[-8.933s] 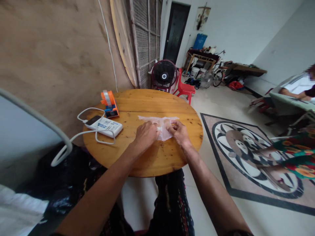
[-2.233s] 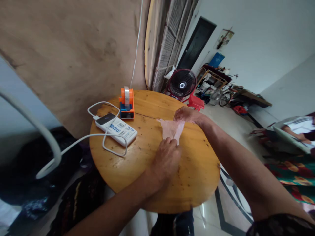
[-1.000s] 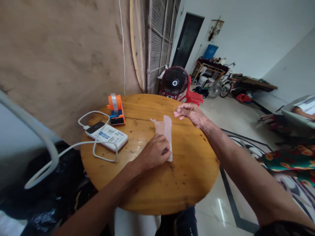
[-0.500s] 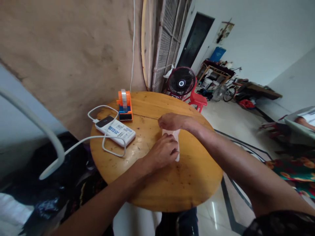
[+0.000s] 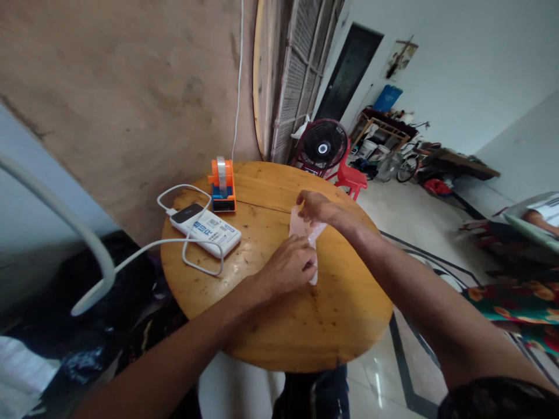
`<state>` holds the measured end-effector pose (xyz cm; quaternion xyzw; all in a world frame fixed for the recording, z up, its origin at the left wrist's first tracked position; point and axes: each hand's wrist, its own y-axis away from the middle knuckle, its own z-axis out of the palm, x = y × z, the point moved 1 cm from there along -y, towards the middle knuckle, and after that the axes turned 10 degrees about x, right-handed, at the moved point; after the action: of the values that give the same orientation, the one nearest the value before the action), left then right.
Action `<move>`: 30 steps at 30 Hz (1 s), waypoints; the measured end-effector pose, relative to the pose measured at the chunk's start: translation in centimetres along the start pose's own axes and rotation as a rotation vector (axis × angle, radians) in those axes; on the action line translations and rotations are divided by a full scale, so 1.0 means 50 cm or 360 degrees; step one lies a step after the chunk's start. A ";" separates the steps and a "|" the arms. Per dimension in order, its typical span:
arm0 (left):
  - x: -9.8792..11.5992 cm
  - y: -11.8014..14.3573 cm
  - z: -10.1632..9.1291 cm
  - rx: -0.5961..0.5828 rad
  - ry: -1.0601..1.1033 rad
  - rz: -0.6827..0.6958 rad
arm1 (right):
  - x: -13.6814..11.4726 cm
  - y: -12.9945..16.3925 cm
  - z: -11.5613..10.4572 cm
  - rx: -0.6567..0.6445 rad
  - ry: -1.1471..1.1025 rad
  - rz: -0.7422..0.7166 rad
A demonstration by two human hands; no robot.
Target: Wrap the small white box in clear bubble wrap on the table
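A thin, pale pinkish-white, translucent sheet lies on the round wooden table. It looks like plastic film or soft wrapping; I cannot tell which. My left hand rests over its near half with curled fingers, and a narrow end pokes out below the knuckles. At the far right edge, my right hand has bent fingers at a lifted flap of the same sheet. The right thumb's grip is partly hidden.
Left on the tabletop sits a white power bank with a looped white cable. Behind it stands an orange tape dispenser. Beyond the table are a fan and a red plastic chair. Another person's arm shows at far right.
My right hand has shifted slightly up and right, and its fingers have opened out somewhat. More of the sheet's far part now shows, with a flap raised. My left hand stays nearly in place.
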<state>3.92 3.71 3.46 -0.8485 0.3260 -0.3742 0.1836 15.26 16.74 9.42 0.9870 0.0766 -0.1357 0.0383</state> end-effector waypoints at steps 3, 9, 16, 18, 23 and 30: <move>-0.003 -0.001 0.002 -0.0004 0.0014 -0.0006 | 0.012 -0.002 -0.003 0.0057 0.0057 -0.0023; 0.000 0.007 0.005 0.0076 0.0030 -0.0016 | 0.025 0.003 -0.008 -0.0009 0.0397 -0.0187; 0.013 0.018 0.003 0.0150 -0.0087 -0.0125 | 0.044 0.000 -0.002 -0.0154 0.0488 -0.0261; 0.015 0.016 -0.001 0.0128 -0.0133 -0.0185 | 0.049 -0.002 -0.003 -0.0188 0.0458 -0.0259; 0.005 0.000 -0.009 -0.0113 0.0000 -0.0421 | 0.069 -0.019 0.003 -0.0209 0.0357 -0.0228; -0.024 -0.026 -0.010 -0.0356 0.0210 -0.0333 | 0.099 -0.032 0.013 -0.0255 0.0025 -0.0181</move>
<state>3.46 5.46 3.89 -0.8666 0.2868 -0.4074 0.0261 19.52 18.95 7.35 0.9759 0.1433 -0.1233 0.1087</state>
